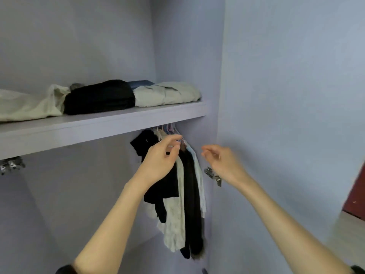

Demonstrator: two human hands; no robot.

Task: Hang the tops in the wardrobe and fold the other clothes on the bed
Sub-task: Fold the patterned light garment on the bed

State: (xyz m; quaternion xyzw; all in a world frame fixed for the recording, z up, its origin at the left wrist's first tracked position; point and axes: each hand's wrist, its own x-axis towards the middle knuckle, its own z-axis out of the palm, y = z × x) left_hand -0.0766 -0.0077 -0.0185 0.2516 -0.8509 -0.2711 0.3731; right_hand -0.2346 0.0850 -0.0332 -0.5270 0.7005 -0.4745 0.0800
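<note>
**Tops on the rail, left hand at the hangers**

The left hand (pixel 162 157) is reaching into the wardrobe (pixel 276 76), its fingers (pixel 173 138) curling round a hanger (pixel 171 144) at the top of the hanging tops (pixel 187 184). The right hand (pixel 221 161) is hovering just beside them, loosely curled and holding nothing. The tops are hanging bunched at the rail's right end, under the shelf (pixel 98 127). Judged soft, light and limp, they are best handled by the stiff hanger, not the cloth. The shelf is carrying folded clothes (pixel 98 97), pale and black.
</note>
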